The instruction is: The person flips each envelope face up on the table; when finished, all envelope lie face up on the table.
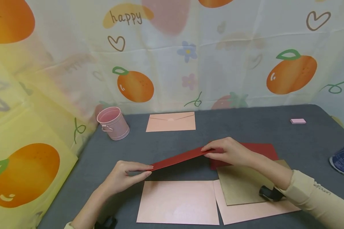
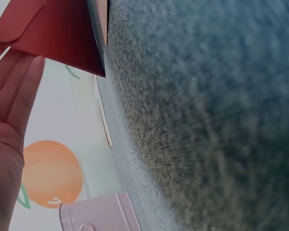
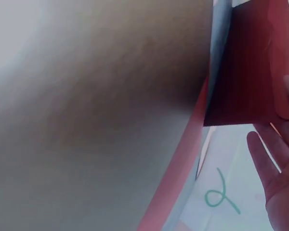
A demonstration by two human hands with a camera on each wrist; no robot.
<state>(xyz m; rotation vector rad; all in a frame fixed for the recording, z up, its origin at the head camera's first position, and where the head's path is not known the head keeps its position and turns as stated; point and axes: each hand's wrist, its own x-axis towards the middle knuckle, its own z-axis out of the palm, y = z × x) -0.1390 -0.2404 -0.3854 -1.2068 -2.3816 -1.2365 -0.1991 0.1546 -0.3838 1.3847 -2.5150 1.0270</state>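
A red envelope [image 1: 176, 160] is held up off the dark table between both hands, tilted so its right end is higher. My left hand [image 1: 126, 175] pinches its left end between thumb and fingers. At the other end, my right hand [image 1: 232, 152] grips it the same way. The envelope's flap shows in the left wrist view [image 2: 62, 36] and in the right wrist view. Below it lie a pale pink envelope [image 1: 177, 202] and, to the right, a gold envelope [image 1: 240, 184] overlapping a second pink envelope [image 1: 238, 216]. Another red envelope [image 1: 259, 151] lies partly hidden behind my right hand.
A pink envelope [image 1: 172, 123] with its flap up lies at the back of the table. To its left stands a pink bucket [image 1: 118, 127]. A small pink block [image 1: 298, 121] sits at the back right, and a dark blue container [image 1: 342, 160] at the right edge.
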